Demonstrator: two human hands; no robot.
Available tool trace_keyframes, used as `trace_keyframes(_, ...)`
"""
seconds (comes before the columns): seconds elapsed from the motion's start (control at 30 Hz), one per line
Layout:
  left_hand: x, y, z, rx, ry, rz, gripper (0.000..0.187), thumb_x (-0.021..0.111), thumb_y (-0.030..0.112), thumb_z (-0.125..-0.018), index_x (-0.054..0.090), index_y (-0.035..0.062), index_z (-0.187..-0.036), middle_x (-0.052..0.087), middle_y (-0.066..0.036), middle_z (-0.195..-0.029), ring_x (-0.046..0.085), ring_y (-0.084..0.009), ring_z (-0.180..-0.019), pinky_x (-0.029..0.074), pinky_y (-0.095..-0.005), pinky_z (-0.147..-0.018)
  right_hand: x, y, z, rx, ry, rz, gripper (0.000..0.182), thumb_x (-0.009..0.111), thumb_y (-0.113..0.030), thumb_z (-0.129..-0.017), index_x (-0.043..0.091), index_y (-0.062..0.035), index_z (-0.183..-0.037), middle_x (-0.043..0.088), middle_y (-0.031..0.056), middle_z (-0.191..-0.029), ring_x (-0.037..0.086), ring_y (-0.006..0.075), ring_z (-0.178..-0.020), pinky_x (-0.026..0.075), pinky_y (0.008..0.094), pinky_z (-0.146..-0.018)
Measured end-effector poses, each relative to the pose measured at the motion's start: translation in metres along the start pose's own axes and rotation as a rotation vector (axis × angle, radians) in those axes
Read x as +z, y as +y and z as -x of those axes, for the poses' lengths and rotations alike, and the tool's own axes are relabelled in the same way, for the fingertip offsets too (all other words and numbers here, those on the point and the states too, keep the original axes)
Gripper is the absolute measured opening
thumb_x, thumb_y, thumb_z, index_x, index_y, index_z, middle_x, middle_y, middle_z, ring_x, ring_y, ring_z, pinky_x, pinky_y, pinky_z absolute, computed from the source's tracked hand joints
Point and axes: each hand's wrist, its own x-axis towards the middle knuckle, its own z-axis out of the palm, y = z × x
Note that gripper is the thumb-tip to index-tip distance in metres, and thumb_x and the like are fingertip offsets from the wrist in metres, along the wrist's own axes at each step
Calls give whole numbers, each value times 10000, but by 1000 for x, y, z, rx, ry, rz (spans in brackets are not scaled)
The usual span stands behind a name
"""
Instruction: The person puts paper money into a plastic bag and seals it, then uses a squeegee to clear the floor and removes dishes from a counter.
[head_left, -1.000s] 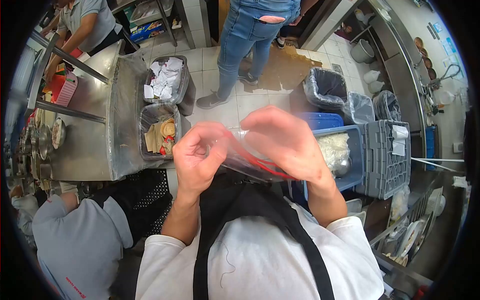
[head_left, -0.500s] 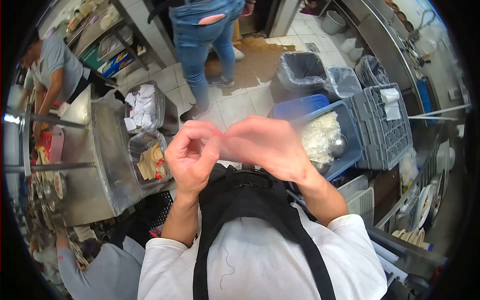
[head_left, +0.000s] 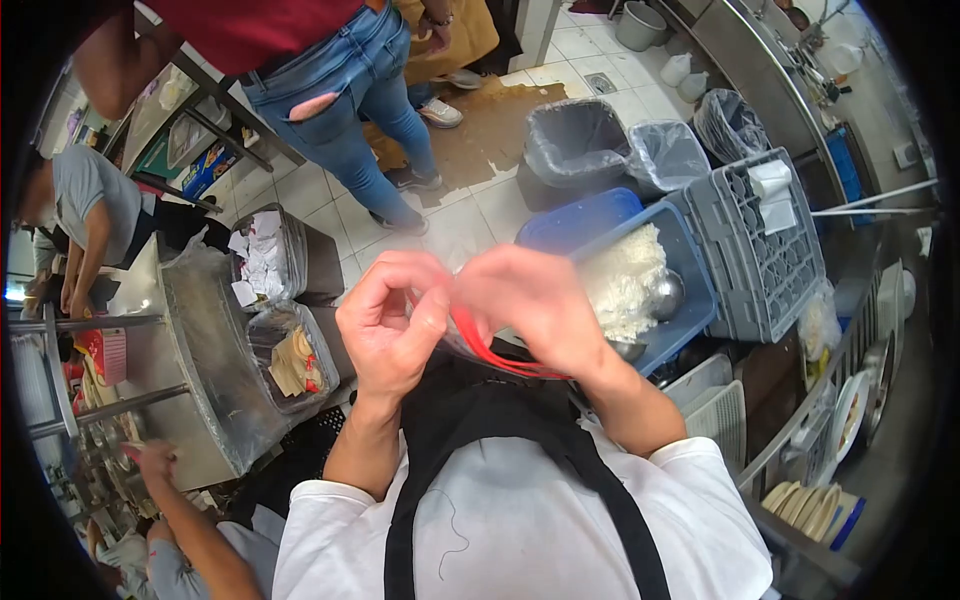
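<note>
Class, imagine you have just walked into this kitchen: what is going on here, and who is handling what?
The wearer's left hand and right hand are raised close together around what looks like a clear plastic bag with a red edge. The left fingers are pinched; the right ones are blurred. Beyond the right hand, a blue tub holds white food. A person in jeans stands ahead, and a person in grey leans over the counter.
</note>
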Motion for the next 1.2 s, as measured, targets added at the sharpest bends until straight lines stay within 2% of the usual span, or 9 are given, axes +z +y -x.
trace_keyframes(0.1, -4, -11, -28, -45, -12, 79, 75, 631, -27, -840, 588, -25, -901, 591, -120, -992, 540, -129, -847, 449, -266, -765, -26, 5, -38, 231, -181, -432, 258, 661, -65, -900, 590, 6, -1138, 651, 64, -923, 645, 108, -767, 568, 262, -673)
trace_keyframes(0.47, -6, -102, -151, 84, 78, -93, 152, 607, -139, -837, 597, -12, -920, 604, -155, -1057, 596, -140, -865, 492, -230, -711, -38, 24, -141, 245, -23, -201, 215, 598, -15, -923, 584, 8, -1136, 668, 83, -931, 648, 134, -819, 526, 254, -729)
trace_keyframes(0.53, -37, -217, -127, -547, -242, -369, 52, 610, -1, -867, 631, -4, -820, 624, -103, -812, 605, -124, -758, 479, -237, -618, -38, 137, -151, 245, 290, 623, 205, 594, -130, -930, 610, -18, -1101, 675, 117, -845, 654, 182, -720, 518, 302, -660)
trace_keyframes(0.6, -89, -320, -76, -1282, -784, -423, 215, 555, 192, -896, 661, 75, -750, 527, -49, -540, 519, -139, -493, 354, -294, -400, -89, 283, -165, 715, -370, 660, 328, 621, -284, -900, 622, -33, -1111, 692, 130, -937, 651, 256, -787, 513, 398, -750)
trace_keyframes(0.8, -117, -367, -109, -1923, -585, -3, 149, 502, 165, -962, 569, 49, -897, 493, 0, -598, 410, -75, -426, 305, -212, -351, -101, 285, -206, 635, -389, 488, 275, 654, -264, -840, 664, -120, -1075, 699, 94, -857, 647, 194, -776, 524, 337, -700)
trace_keyframes(0.87, -123, -367, -119, -2058, -296, 259, 111, 495, 74, -944, 560, -10, -908, 503, -23, -644, 425, -58, -455, 342, -153, -368, -108, 297, -205, 501, -230, 516, 274, 650, -185, -789, 668, -125, -1056, 695, 98, -840, 661, 234, -825, 524, 361, -734)
trace_keyframes(0.93, -140, -375, -121, -2054, -385, 377, 154, 488, 67, -943, 566, -59, -901, 508, -34, -671, 444, -52, -477, 368, -146, -376, -116, 309, -213, 469, -384, 1037, 383, 624, -111, -738, 641, -161, -1118, 684, 119, -927, 650, 288, -959, 508, 378, -819)
trace_keyframes(1.07, -131, -372, -147, -2065, -449, 396, 133, 538, 75, -938, 567, -54, -950, 518, -26, -733, 435, -45, -520, 346, -138, -405, -122, 356, -219, 0, -277, 1029, 504, 611, -118, -738, 561, -238, -1225, 632, 121, -1123, 601, 312, -1058, 450, 503, -854)
trace_keyframes(1.2, -107, -380, -171, -2013, -563, 360, 160, 547, 106, -955, 577, -47, -923, 531, -15, -735, 433, -28, -525, 351, -126, -422, -155, 354, -272, 500, -822, 980, 431, 601, -165, -809, 581, -228, -1236, 646, 95, -1169, 576, 333, -1127, 434, 550, -915)
